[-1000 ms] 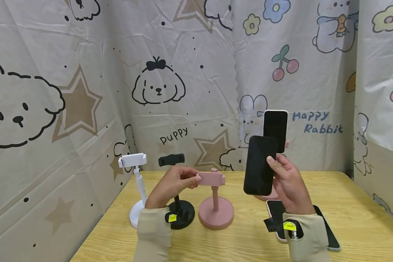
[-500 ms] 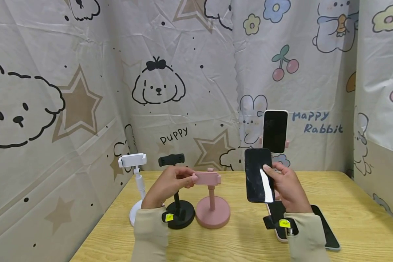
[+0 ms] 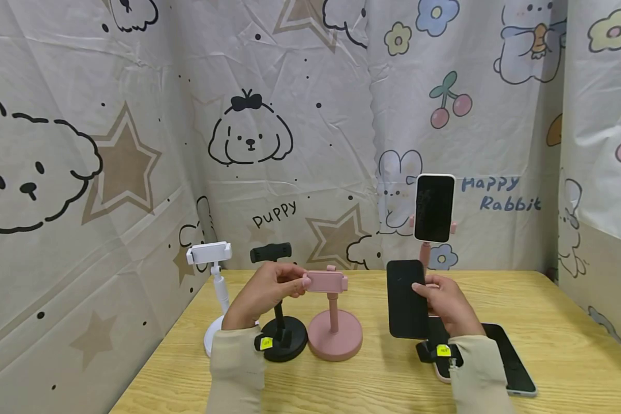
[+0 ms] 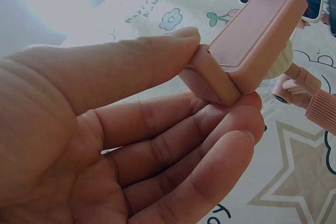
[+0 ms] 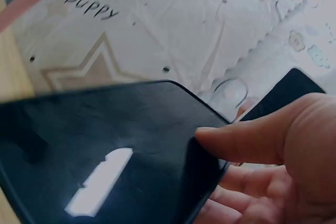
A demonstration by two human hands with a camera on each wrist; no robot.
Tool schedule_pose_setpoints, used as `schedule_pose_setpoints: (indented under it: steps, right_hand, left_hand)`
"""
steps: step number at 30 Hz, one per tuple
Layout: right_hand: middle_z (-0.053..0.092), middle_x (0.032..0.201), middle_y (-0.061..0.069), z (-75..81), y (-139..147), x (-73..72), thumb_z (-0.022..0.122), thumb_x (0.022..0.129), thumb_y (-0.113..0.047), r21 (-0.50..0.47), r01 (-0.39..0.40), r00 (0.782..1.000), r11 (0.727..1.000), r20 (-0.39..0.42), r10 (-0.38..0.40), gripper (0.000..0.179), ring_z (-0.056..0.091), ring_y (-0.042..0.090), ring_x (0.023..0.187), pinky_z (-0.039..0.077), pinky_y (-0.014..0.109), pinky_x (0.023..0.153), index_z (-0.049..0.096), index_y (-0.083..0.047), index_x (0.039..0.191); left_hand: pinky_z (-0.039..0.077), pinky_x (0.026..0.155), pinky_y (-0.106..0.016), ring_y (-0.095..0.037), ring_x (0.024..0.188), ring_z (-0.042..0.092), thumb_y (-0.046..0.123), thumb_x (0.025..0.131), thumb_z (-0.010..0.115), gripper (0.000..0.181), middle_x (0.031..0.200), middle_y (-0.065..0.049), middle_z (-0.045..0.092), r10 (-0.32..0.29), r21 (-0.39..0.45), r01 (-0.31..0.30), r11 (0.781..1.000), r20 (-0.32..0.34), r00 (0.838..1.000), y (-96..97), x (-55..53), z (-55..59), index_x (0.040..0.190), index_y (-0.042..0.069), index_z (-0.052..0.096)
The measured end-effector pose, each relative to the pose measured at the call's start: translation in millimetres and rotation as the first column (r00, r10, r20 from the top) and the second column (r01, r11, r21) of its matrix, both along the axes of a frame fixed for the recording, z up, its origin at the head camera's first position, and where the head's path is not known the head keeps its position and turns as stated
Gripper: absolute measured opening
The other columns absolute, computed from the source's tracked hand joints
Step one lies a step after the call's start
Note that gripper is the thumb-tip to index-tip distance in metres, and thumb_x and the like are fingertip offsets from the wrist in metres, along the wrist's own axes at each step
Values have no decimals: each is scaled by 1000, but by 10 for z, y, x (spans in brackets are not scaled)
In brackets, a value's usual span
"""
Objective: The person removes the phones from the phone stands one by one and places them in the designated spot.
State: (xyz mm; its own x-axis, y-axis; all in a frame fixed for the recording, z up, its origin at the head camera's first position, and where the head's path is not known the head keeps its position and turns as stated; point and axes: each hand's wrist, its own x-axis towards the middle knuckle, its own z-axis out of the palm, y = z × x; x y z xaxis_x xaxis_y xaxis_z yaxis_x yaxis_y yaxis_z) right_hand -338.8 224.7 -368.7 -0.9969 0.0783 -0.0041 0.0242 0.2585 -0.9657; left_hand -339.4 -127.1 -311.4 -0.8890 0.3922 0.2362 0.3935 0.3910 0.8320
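My left hand [image 3: 266, 293] pinches the left end of the clamp on a pink phone stand [image 3: 335, 336]. In the left wrist view the thumb lies on the pink clamp's [image 4: 254, 35] end piece, with fingers beneath it. The stand's round base is on the table. My right hand [image 3: 451, 305] holds a black smartphone [image 3: 407, 299] by its right edge, thumb on the screen and fingers behind. The phone is upright above the table, right of the pink stand. In the right wrist view its dark screen [image 5: 152, 124] reflects a bright patch.
A white phone stand [image 3: 219, 287] and a black phone stand [image 3: 286, 339] stand at the left. Behind my right hand, another pink stand carries a white-edged phone [image 3: 434, 208]. Two phones lie at the right, one a grey-edged phone [image 3: 512, 362]. A printed curtain [image 3: 290, 190] surrounds the wooden table [image 3: 372, 385].
My right hand has lowered the black phone toward the table. My left hand has shifted slightly left, and the pink stand has moved with it.
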Motion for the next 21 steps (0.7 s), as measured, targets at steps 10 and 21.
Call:
schedule_pose_setpoints:
  steps: [10, 21]
  right_hand:
    - [30, 144, 34, -206, 41, -120, 49, 98, -4, 36, -88, 996, 995, 24, 87, 65, 58, 43, 109, 39, 65, 95, 21, -20, 154]
    - [24, 143, 29, -401, 30, -205, 52, 91, 10, 89, -91, 996, 992, 15, 90, 56, 56, 42, 101, 55, 50, 71, 38, -10, 142]
  left_hand:
    - [55, 81, -41, -21, 85, 65, 27, 90, 69, 30, 94, -6, 69, 10, 5, -10, 1000, 5, 1000, 24, 40, 24, 111, 6, 70]
    - [55, 79, -37, -25, 86, 65, 27, 90, 69, 29, 92, -9, 68, 2, 6, -2, 1000, 4, 1000, 12, 20, 7, 109, 5, 70]
